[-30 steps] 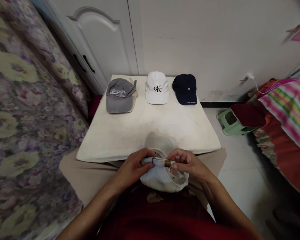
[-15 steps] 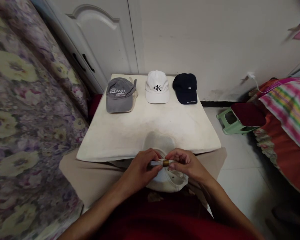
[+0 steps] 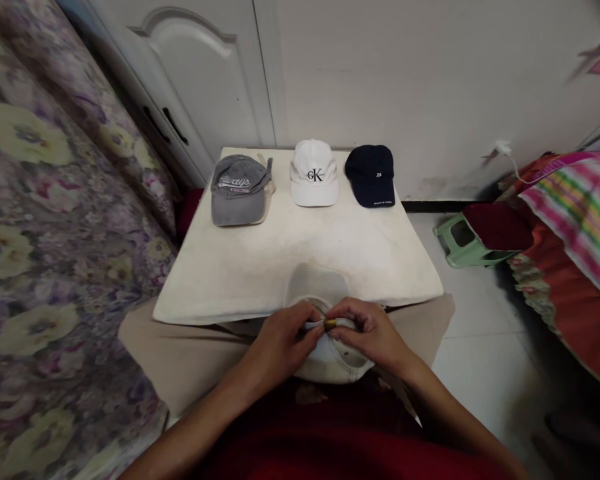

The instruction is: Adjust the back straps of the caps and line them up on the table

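Observation:
A pale cap [image 3: 317, 282] lies with its brim on the near edge of the table and its crown over my lap. Its back strap has a small brass buckle [image 3: 330, 323]. My left hand [image 3: 289, 335] pinches the strap just left of the buckle. From the right, my right hand [image 3: 373, 333] pinches the strap at the buckle, thumb and forefinger close to the left fingertips. At the back of the table sit a grey cap [image 3: 240, 193] with a beige one partly hidden behind it, a white cap [image 3: 314, 175] and a navy cap [image 3: 371, 177].
The cream-covered table [image 3: 230, 267] stands against a wall and a white cabinet door [image 3: 200, 73]. A floral curtain [image 3: 55, 267] hangs at the left. To the right are a green stool [image 3: 463, 240] and a bed with a striped cloth [image 3: 585, 207].
My right hand has shifted slightly left, its fingertips now at the buckle and nearer my left hand. The buckle has turned and moved a little left.

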Available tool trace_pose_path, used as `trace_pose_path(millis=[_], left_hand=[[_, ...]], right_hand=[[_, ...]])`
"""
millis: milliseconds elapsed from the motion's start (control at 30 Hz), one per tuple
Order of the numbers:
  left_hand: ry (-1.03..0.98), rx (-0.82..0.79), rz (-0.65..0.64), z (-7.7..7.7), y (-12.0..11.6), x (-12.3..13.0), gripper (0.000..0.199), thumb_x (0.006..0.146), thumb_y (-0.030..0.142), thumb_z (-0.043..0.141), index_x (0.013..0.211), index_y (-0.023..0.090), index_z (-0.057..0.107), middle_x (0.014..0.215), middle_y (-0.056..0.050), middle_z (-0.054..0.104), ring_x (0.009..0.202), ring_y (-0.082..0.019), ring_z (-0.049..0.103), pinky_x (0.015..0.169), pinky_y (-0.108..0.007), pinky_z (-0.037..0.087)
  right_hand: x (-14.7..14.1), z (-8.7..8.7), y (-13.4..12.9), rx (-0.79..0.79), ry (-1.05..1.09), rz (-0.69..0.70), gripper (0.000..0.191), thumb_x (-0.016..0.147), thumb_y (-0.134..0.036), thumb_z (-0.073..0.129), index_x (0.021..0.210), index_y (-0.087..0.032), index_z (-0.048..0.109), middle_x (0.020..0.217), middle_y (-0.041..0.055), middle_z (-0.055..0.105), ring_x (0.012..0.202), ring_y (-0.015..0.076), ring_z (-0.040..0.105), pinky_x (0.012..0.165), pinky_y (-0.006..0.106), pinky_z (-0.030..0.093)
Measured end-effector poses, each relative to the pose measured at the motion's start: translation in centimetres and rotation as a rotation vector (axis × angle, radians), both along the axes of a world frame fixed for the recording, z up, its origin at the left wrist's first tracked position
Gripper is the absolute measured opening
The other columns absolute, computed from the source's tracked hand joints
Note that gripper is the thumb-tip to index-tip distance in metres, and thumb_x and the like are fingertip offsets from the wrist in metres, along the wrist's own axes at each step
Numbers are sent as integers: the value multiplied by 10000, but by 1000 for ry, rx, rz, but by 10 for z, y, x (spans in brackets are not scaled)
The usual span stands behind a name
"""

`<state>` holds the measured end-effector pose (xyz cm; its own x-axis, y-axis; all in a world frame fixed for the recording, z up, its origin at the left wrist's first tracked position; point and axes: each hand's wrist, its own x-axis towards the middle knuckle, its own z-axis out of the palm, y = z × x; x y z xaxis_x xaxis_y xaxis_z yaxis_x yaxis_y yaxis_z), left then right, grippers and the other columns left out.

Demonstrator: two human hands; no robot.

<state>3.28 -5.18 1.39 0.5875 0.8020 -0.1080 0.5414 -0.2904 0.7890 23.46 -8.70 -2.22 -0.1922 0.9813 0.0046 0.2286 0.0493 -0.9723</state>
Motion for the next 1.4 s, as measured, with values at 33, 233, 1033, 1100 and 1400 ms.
trace_pose_path(millis=[33,233,1033,1100,1400], left_hand=[[-8,-17,-3,1,0,0,111,925,253,532,859,202,606,812,-6,658,748,-173,600,686,-281,424],[-115,-103,-31,2,2,-5,96,898,203,555,962,221,624,931,-8,678,854,-186,610,790,-302,445],[-395,-360,160,-15,8,-2,114,830,234,647,911,198,574,843,13,594,800,-157,535,699,-255,412],[-369,-354,174,-17,9,-3,115,837,246,645,918,199,580,865,4,622,807,-164,552,702,-258,422],[-275,-402,-40,-2,13,-4,183,893,322,607,984,201,708,1044,-36,726,923,-207,624,772,-281,451]], right_hand=[[0,0,0,19,-6,7,208,805,-184,724,1003,-249,720,922,18,725,872,191,672,798,326,510],[-4,-1,3,262,-78,49,239,826,-163,727,1035,-276,702,939,25,661,876,188,634,785,328,499],[-32,-11,-8,264,296,-302,63,918,-178,580,873,-218,597,928,36,612,875,192,608,776,340,471],[-32,-11,-8,200,363,-322,81,938,-204,569,859,-220,573,920,33,602,865,187,599,772,334,465],[-27,-2,-6,222,228,-196,66,853,-201,689,905,-228,658,1024,45,608,991,204,598,886,358,458]])
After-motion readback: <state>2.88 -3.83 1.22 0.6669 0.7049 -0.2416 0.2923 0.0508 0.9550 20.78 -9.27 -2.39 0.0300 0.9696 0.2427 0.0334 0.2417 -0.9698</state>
